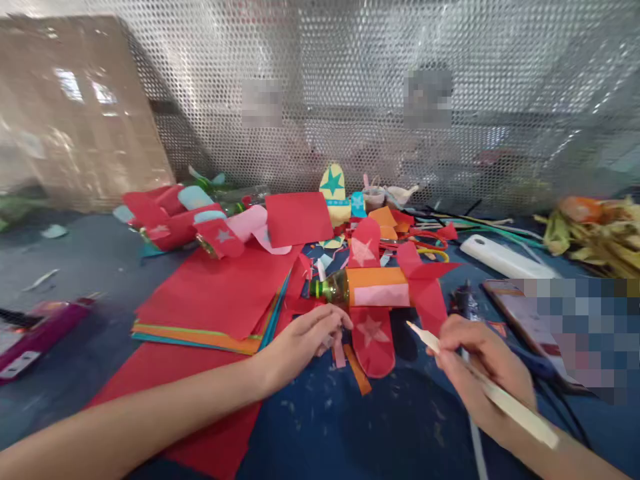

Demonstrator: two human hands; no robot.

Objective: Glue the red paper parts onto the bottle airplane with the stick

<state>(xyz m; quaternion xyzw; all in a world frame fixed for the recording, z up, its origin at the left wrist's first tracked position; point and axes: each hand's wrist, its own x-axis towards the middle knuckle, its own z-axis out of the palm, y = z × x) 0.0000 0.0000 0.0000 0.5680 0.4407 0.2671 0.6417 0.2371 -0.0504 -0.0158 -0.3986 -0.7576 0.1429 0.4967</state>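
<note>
My right hand (483, 370) is closed around a white marker pen (520, 410), its thin orange tip pointing left toward the paper aeroplane. That aeroplane has a green bottle neck (334, 288) as its nose and an orange body (379, 279) with a pink strip. Its red paper wings (373, 340) carry pale stars, and red tail pieces (425, 293) stand at the right end. Beside the nose and near wing is my left hand (320, 327), fingers bent together. Whatever lies under those fingertips is hidden. Small pink and orange paper strips (357, 370) lie next to it.
A stack of coloured paper (215, 293) lies left, with another red paper craft (175, 217) behind. A purple glue gun (43, 333) is far left. White-handled tool (505, 257), phone (530, 327) and dried husks (585, 233) are right. Perforated foil sheeting (325, 60) stands behind.
</note>
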